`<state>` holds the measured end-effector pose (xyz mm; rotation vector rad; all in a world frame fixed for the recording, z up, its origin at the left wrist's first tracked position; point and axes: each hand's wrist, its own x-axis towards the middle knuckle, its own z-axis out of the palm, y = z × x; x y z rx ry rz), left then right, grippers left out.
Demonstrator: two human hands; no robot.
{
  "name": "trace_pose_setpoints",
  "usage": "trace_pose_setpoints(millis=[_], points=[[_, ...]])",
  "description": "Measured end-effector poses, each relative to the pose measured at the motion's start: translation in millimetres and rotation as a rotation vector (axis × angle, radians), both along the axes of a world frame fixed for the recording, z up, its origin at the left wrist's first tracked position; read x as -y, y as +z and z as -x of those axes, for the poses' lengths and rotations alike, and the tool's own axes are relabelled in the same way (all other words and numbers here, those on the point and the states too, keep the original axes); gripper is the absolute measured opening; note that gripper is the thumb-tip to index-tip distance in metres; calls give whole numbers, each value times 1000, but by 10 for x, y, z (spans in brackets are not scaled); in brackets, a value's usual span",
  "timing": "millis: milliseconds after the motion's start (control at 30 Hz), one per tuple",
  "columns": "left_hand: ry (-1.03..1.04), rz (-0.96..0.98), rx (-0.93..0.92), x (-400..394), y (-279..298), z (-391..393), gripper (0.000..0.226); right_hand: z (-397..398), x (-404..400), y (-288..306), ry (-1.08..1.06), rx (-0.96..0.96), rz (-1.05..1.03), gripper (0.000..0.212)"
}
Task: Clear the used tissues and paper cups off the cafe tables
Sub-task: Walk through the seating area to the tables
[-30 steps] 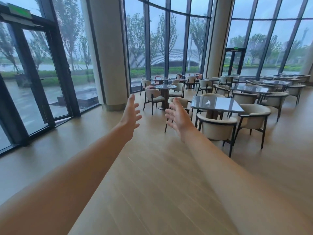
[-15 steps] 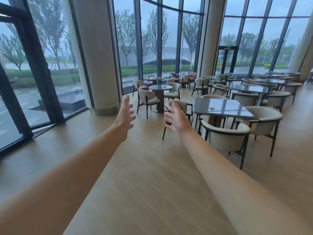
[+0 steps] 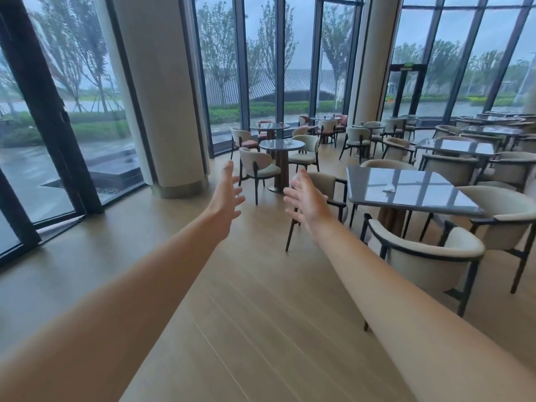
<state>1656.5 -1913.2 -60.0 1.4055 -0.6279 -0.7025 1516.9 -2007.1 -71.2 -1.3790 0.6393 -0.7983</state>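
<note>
Reaching forward at arm's length, both hands hang in the air above the wooden floor (image 3: 255, 300) and touch nothing. The left hand (image 3: 226, 195) has its fingers straight and slightly spread, palm turned inward toward the other hand, thumb uppermost. The right hand (image 3: 307, 195) mirrors it, fingers loosely fanned and palm facing left, empty as well. A clear gap separates the two hands; neither grips or rests on anything.

To the right of the right hand stands a square grey table (image 3: 406, 195) ringed by cream chairs, the closest chair (image 3: 429, 256) in front of it. A small crumpled white tissue (image 3: 388, 188) lies on that tabletop toward its far right side, well apart from both hands. Straight ahead, past the fingertips, is a small round table (image 3: 281, 145) near the glass wall; something small sits on it, too blurred to name. Farther back another round table (image 3: 269, 126) carries what looks like a paper cup (image 3: 280, 123), and more small tables behind it hold tiny objects that cannot be made out. A thick pale column (image 3: 162, 97) rises left of the hands.
</note>
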Motion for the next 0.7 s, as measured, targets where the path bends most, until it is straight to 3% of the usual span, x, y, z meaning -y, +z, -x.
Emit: trace_pose_setpoints(millis=[367,700], points=[[96,33,-45,1732,62,-1688,80,-1765,1917,17,117,-15,24,71],[32,50,-57,3594,56,-3387,81,-3393,3633,14,54,4,27,69]])
